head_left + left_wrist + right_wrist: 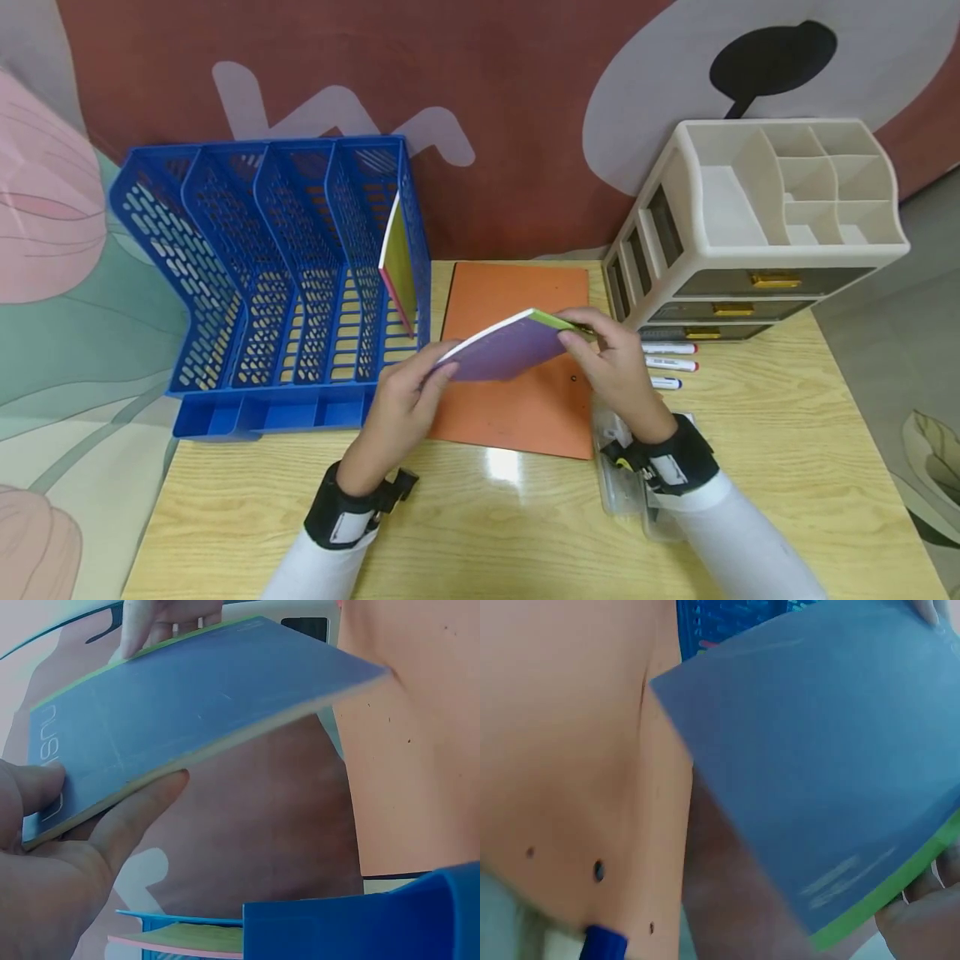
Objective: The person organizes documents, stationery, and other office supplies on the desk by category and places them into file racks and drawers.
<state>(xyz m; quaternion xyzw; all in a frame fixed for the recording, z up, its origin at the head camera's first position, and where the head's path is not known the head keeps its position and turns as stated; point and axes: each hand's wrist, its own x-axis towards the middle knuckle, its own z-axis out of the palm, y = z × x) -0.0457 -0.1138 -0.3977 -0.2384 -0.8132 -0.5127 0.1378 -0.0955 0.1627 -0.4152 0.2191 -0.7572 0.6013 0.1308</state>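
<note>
The left hand and right hand grip the purple notebook above the orange folder, apparently to orient it, and the next move probably calls for aligning it with the blue rack.

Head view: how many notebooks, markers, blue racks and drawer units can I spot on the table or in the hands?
Notebooks: 2
Markers: 3
Blue rack: 1
Drawer unit: 1
Total: 7

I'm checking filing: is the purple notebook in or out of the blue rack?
Out: the left hand and right hand hold the notebook, clear of the rack.
</note>
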